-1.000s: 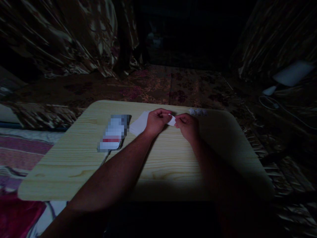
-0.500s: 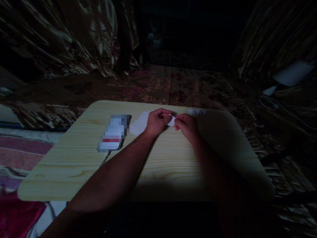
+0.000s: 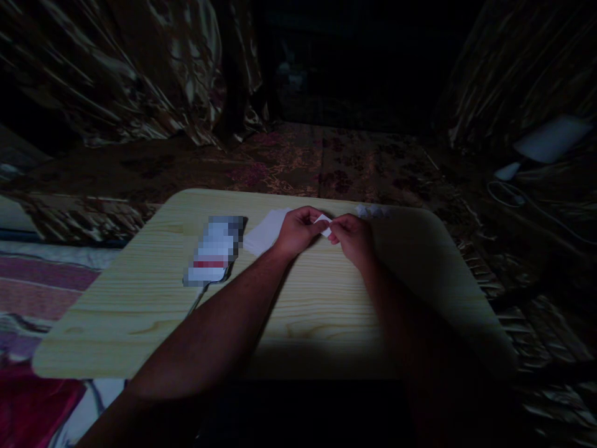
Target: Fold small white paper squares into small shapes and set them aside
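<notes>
A small piece of white paper (image 3: 323, 221) is held between my two hands, above the far half of the wooden table. My left hand (image 3: 297, 233) grips its left side, thumb on top. The fingertips of my right hand (image 3: 353, 235) pinch its right edge. Just left of my left hand lies a stack of white paper sheets (image 3: 263, 234), partly covered by that hand. Beyond my right hand, several small white folded pieces (image 3: 372, 211) sit in a row near the table's far edge; their exact shape is too dim to tell.
On the left of the pale wooden table (image 3: 321, 311) lies a phone (image 3: 215, 252), its screen blurred, with a cable (image 3: 196, 300) running toward me. A white lamp-like object (image 3: 554, 140) with a cord stands at the right. Patterned curtains (image 3: 186, 68) hang behind.
My left hand has shifted slightly right and down, its fingers curling more around the paper. The paper's visible part has tilted a little. My right hand stays almost in place.
</notes>
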{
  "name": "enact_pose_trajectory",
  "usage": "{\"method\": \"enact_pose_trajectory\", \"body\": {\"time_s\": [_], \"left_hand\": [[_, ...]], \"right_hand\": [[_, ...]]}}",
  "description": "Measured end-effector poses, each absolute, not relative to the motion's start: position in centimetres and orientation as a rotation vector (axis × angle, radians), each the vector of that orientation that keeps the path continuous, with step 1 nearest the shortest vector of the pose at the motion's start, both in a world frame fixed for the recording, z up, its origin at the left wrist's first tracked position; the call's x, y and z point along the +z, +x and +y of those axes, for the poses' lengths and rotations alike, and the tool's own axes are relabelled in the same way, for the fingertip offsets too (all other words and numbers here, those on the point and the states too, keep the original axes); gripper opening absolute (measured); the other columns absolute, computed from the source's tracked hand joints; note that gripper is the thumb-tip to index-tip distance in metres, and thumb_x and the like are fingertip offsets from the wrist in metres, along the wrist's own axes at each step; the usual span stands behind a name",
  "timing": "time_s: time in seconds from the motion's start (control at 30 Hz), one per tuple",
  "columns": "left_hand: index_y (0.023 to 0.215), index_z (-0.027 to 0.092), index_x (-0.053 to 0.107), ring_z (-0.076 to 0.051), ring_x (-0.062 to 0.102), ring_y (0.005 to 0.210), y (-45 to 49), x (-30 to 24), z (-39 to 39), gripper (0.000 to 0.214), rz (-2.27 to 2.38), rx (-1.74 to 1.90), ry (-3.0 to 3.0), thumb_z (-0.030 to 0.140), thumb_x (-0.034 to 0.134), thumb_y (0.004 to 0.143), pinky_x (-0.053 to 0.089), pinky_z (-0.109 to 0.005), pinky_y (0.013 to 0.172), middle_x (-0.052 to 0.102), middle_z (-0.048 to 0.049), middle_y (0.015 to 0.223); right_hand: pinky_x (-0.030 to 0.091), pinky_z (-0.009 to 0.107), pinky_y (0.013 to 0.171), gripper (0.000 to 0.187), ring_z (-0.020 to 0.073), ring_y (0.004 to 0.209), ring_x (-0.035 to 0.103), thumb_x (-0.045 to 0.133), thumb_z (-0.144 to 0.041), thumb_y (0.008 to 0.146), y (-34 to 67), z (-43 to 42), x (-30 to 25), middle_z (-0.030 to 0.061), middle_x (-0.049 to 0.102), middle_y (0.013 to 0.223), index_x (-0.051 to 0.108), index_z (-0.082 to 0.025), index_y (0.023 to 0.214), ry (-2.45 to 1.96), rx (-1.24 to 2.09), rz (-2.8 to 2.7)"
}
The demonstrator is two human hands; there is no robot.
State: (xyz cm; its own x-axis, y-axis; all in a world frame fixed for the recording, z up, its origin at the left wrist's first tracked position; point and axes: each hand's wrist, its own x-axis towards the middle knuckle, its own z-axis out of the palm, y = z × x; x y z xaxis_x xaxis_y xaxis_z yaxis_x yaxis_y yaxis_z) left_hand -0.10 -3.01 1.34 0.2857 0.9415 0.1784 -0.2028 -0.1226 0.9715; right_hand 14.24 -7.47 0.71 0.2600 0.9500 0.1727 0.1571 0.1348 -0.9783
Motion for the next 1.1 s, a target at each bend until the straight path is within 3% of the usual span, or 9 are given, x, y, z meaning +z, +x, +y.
{"method": "enact_pose_trajectory", "body": {"time_s": [0.7, 1.1], "left_hand": [[0.069, 0.014, 0.071, -0.012, 0.060, 0.060, -0.37, 1.13, -2.71, 0.026, 0.829, 1.195, 1.319, 0.035, 0.085, 0.061, 0.048, -0.026, 0.062, 0.071, -0.0033, 0.069], [0.069, 0.015, 0.071, -0.012, 0.061, 0.063, -0.37, 1.42, -2.88, 0.019, 0.797, 1.246, 1.267, 0.026, 0.084, 0.060, 0.048, -0.026, 0.064, 0.072, -0.0025, 0.071]], "right_hand": [[0.052, 0.023, 0.053, 0.016, 0.0132, 0.052, 0.064, 0.065, -0.036, 0.078, 14.20, -7.38, 0.40, -0.0012, 0.069, 0.060, 0.065, -0.019, 0.079, -1.311, 0.836, -1.213], [0.052, 0.023, 0.054, 0.014, 0.0128, 0.052, 0.063, 0.065, -0.033, 0.077, 14.08, -7.54, 0.56, -0.0019, 0.068, 0.059, 0.065, -0.019, 0.078, -1.303, 0.857, -1.211]]}}
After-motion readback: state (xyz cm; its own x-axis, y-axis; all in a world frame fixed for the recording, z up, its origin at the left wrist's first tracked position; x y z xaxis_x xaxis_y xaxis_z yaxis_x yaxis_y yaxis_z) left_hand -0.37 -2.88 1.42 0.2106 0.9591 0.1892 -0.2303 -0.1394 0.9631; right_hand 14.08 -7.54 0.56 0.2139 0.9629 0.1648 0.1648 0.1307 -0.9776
